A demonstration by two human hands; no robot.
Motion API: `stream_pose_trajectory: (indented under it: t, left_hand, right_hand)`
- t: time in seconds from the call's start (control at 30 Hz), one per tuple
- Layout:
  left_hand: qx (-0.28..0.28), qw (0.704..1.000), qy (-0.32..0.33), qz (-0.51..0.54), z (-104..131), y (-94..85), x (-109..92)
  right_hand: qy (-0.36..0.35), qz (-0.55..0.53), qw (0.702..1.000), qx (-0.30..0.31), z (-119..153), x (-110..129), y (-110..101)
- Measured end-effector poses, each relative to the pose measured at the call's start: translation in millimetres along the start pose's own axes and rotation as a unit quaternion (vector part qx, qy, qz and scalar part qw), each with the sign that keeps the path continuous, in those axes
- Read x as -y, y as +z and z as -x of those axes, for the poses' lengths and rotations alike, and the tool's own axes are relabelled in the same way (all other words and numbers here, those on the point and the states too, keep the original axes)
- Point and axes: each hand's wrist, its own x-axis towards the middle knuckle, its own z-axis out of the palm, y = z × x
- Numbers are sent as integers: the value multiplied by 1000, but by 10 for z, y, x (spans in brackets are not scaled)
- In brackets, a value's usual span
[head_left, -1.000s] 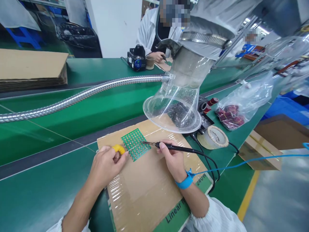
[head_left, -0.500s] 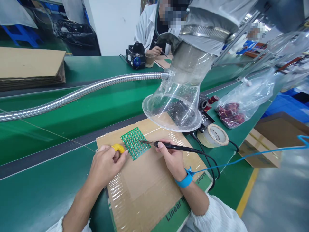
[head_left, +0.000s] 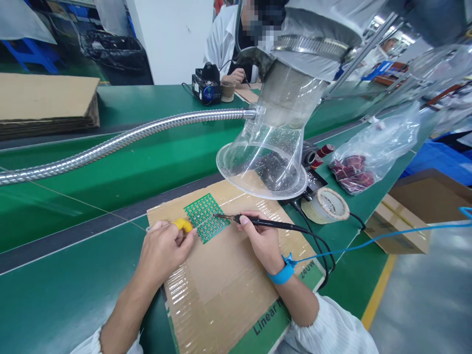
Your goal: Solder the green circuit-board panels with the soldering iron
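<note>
1. While the right grip (head_left: 261,242) is closed around the iron (head_left: 265,222), the iron's tip points left from the fingers, over the board (head_left: 202,214); whether it touches, I cannot tell.
2. The left grip (head_left: 164,248) is pinched on a thin wire (head_left: 202,223), which runs rightward from the fingertips toward the iron's tip; a yellow cover (head_left: 183,225) wraps one finger.
3. The board lies flat between the two grips, slightly beyond them, on the cardboard (head_left: 224,285).
4. The cardboard extends under the right grip and nearer than both, on the tabletop (head_left: 73,295).
5. A clear hood (head_left: 263,167) hangs beyond the right grip; the tape roll (head_left: 324,209) stands to that grip's right.
6. A blue band (head_left: 282,273) circles the wrist just behind the right grip.
</note>
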Motion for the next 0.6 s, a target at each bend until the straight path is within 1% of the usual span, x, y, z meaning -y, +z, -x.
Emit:
stream_pose_trajectory:
  t: [0.2, 0.43, 0.6]
  left_hand:
    - [-12, 1000, -15, 18, -2, 4, -12]
    - [-9, 1000, -4, 9, 3, 11, -11]
    - [-6, 1000, -3, 0, -2, 7, -23]
  right_hand:
    - [2, -33, 999, -10, -2, 38, 9]
    - [11, -37, 999, -11, 0, 20, 16]
    - [10, -21, 1000, 4, 9, 22, 13]
